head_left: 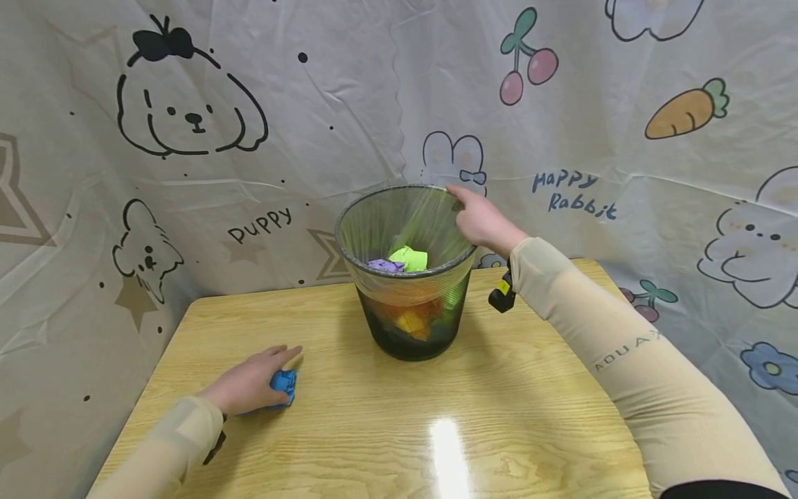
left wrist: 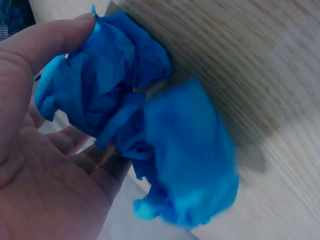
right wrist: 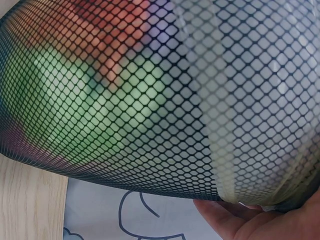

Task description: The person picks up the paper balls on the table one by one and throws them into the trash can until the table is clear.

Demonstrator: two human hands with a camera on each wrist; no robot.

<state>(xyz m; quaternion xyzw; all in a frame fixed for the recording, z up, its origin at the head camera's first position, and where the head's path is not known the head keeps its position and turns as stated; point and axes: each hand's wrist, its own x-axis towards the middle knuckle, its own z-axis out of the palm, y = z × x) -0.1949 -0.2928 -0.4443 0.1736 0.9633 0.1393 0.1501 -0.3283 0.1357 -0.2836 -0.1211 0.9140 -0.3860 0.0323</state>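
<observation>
My left hand (head_left: 254, 381) is low over the left side of the table, holding crumpled blue paper (head_left: 285, 383). In the left wrist view the thumb presses on one end of that paper (left wrist: 192, 150), with fingers behind it, and it bulges in two lumps close over the wood. A black mesh wastebasket (head_left: 399, 345) stands upright at the back middle, lined with a thin translucent bag (head_left: 368, 232). At its right rim my right hand (head_left: 486, 220) grips the edge. Crumpled green paper (head_left: 410, 258) and purple paper (head_left: 384, 265) lie inside, above orange paper showing through the mesh.
The wooden table (head_left: 349, 430) ends at the back against a printed cloth backdrop (head_left: 349, 104), which also runs down both sides. A bright light reflection lies on the table's front middle.
</observation>
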